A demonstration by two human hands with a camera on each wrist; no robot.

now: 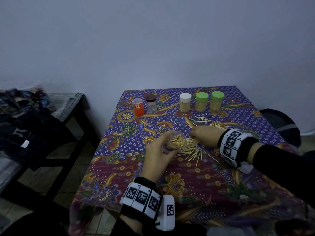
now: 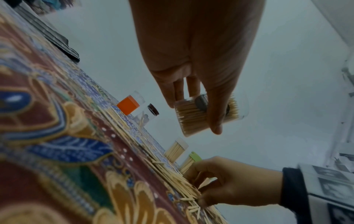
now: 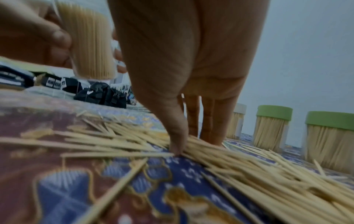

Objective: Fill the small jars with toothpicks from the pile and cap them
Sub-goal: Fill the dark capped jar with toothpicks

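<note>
My left hand grips a clear uncapped jar packed with toothpicks and holds it tilted just above the table, its mouth towards the right. The left wrist view shows the thumb and fingers wrapped round this jar. To its right, my right hand is down on the toothpick pile. In the right wrist view its thumb and fingers pinch a bunch of toothpicks flat on the cloth.
Three capped full jars stand at the back: one white-lidded, two green-lidded. An orange jar and a brown-lidded jar stand back left. A dark side table with clothes is to the left.
</note>
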